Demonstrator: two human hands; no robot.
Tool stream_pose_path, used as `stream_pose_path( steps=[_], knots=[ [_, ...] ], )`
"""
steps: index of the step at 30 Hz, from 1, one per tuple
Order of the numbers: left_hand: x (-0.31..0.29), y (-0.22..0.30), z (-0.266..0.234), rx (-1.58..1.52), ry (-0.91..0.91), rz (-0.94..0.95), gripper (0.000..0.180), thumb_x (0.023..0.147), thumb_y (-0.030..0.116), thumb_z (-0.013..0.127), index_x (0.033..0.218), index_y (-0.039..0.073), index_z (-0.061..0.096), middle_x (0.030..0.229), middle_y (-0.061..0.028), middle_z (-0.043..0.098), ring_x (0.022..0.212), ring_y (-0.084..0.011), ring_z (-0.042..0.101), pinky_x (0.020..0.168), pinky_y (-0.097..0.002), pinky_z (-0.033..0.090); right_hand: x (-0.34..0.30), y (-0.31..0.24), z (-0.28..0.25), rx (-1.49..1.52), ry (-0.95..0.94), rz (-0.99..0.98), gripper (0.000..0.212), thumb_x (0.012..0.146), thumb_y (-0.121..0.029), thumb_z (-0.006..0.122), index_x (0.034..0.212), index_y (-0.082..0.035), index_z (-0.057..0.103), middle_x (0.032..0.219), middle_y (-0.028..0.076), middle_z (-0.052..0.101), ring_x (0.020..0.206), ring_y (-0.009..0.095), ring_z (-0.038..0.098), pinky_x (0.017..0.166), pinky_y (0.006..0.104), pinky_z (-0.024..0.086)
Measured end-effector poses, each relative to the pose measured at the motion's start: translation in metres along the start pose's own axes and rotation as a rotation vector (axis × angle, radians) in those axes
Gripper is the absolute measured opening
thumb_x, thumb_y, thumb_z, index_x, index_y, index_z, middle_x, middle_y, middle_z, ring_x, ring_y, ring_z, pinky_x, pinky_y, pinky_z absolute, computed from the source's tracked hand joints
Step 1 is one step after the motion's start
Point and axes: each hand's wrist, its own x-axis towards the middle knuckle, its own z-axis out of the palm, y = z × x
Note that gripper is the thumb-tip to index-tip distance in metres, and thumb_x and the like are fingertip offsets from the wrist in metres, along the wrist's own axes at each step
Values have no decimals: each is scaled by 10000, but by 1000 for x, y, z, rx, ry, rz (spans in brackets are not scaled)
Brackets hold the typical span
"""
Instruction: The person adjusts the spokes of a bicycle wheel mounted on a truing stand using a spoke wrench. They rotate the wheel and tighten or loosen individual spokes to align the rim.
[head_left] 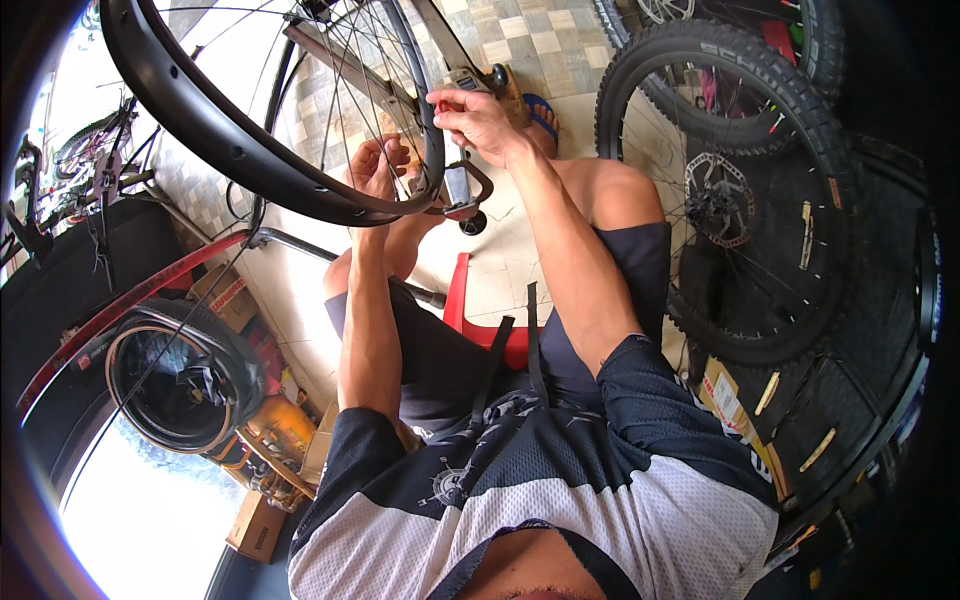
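Observation:
A black bicycle rim [215, 135] without a tyre stands in front of me in a metal truing stand [458, 188], its thin spokes running up and away. Just outside the rim's right side, my right hand [478, 125] pinches a small red piece [446, 106], which looks like a spoke wrench and is mostly covered by the fingers. My left hand [375, 167] is among the spokes on the inner side of the rim. Its fingers are curled together; whether a spoke or something small is between them is hidden.
To the right stands a wheel with a knobby tyre [612, 115] and a brake disc [719, 200]; more wheels are behind it. A red stool or frame part [463, 300] shows between my legs. Tyres [240, 370], cardboard boxes [255, 525] and a bicycle [105, 170] lie at left.

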Motion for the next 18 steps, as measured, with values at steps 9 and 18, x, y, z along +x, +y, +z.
stream_pose_path(
  steps=[9,18],
  knots=[
    [13,-21,5,6,-139,-56,264,917,171,731,1091,-18,672,877,-40,709,780,-80,639,681,-210,493,2,13,-5,-811,57,-143,338,960,-301,614,1129,-20,698,1024,126,718,885,260,676,772,340,532],
    [14,-21,1,-162,-149,-118,277,992,196,601,1143,-34,634,924,-89,700,821,-146,665,728,-279,539,-12,-1,5,-995,176,-268,297,896,-319,673,992,-45,739,916,147,719,853,269,649,789,381,508]
  ],
)
